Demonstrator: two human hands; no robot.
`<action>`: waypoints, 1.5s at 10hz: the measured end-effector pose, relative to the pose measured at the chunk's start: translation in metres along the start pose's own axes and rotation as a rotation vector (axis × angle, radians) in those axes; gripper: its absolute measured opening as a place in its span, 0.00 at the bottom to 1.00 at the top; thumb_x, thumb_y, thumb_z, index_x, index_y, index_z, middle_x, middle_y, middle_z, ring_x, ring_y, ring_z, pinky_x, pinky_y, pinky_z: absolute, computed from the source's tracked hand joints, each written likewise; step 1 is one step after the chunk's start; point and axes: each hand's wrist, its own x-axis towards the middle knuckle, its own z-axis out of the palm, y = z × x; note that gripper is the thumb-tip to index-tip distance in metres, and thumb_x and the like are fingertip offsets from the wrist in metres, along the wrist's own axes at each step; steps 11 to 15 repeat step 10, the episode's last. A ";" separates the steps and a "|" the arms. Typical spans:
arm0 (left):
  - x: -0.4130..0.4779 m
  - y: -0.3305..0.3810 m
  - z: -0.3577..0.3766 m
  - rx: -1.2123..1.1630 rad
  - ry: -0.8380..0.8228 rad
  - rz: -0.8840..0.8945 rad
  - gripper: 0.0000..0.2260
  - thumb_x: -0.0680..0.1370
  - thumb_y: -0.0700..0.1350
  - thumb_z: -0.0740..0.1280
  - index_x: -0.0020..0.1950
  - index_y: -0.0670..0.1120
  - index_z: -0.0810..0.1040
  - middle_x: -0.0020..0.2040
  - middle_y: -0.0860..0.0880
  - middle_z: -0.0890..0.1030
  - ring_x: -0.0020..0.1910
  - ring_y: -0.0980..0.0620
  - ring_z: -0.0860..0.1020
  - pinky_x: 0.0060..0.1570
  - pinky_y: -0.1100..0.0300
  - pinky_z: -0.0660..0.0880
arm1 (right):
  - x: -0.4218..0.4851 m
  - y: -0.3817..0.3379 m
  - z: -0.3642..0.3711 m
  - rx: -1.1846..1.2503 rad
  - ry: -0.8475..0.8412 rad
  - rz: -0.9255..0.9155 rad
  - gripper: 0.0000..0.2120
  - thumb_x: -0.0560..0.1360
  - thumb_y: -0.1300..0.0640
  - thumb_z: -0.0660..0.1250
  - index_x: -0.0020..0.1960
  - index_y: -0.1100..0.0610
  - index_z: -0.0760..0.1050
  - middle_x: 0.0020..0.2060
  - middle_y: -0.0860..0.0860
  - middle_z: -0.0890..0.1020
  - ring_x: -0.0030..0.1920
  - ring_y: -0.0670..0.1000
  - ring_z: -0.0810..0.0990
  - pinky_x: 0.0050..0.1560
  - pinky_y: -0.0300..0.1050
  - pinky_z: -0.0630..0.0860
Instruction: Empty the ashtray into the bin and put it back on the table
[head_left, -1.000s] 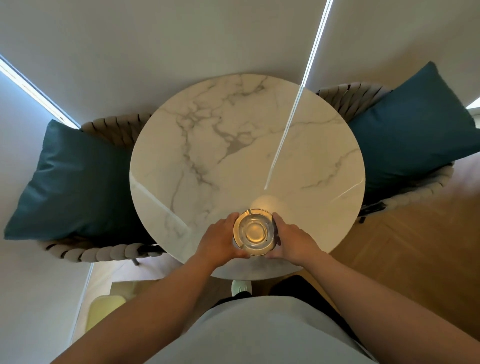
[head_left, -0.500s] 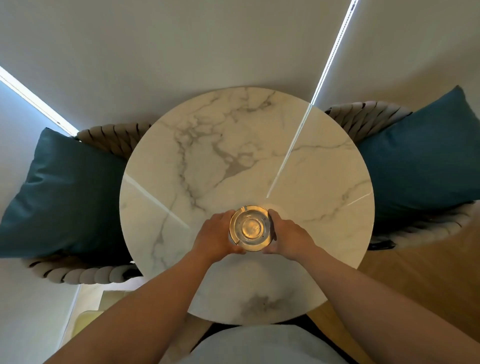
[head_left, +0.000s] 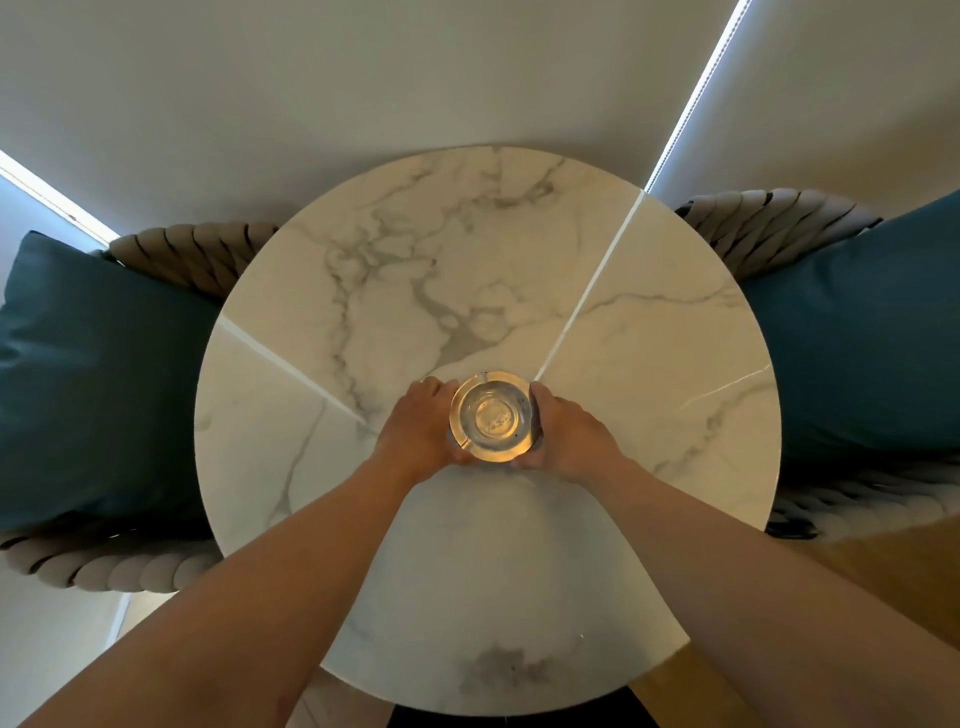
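Observation:
A round clear glass ashtray (head_left: 491, 417) is over the middle of the round white marble table (head_left: 649, 364). Its bowl looks bare apart from a few small specks. My left hand (head_left: 418, 428) cups its left side and my right hand (head_left: 569, 434) cups its right side, fingers curled around the rim. I cannot tell whether the ashtray rests on the marble or hangs just above it. No bin is in view.
Two woven rope chairs flank the table, each with a teal cushion: one on the left (head_left: 98, 374), one on the right (head_left: 862, 338). A pale wall rises behind. Wooden floor (head_left: 883, 571) shows at the lower right.
Both hands have carried the ashtray from the near edge of the table towards its middle. The camera has moved forward over the table.

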 end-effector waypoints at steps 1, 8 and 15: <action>0.010 -0.003 0.000 0.008 0.007 -0.011 0.37 0.60 0.55 0.81 0.65 0.46 0.72 0.58 0.46 0.74 0.58 0.44 0.71 0.56 0.53 0.71 | 0.012 -0.001 -0.003 0.005 -0.006 0.001 0.44 0.62 0.46 0.81 0.71 0.53 0.62 0.59 0.53 0.79 0.59 0.58 0.79 0.56 0.57 0.78; 0.032 -0.009 0.000 0.030 0.015 -0.068 0.40 0.60 0.53 0.82 0.68 0.48 0.69 0.59 0.46 0.73 0.59 0.44 0.70 0.59 0.52 0.70 | 0.037 -0.002 -0.005 -0.016 -0.006 0.018 0.46 0.65 0.48 0.78 0.74 0.53 0.56 0.55 0.55 0.80 0.53 0.60 0.81 0.50 0.53 0.79; 0.023 -0.012 -0.003 0.023 -0.017 -0.108 0.49 0.60 0.53 0.82 0.74 0.46 0.62 0.65 0.46 0.71 0.64 0.44 0.68 0.64 0.50 0.68 | 0.034 0.004 -0.001 0.008 -0.006 0.008 0.51 0.68 0.52 0.76 0.80 0.53 0.47 0.54 0.56 0.81 0.54 0.59 0.81 0.54 0.56 0.79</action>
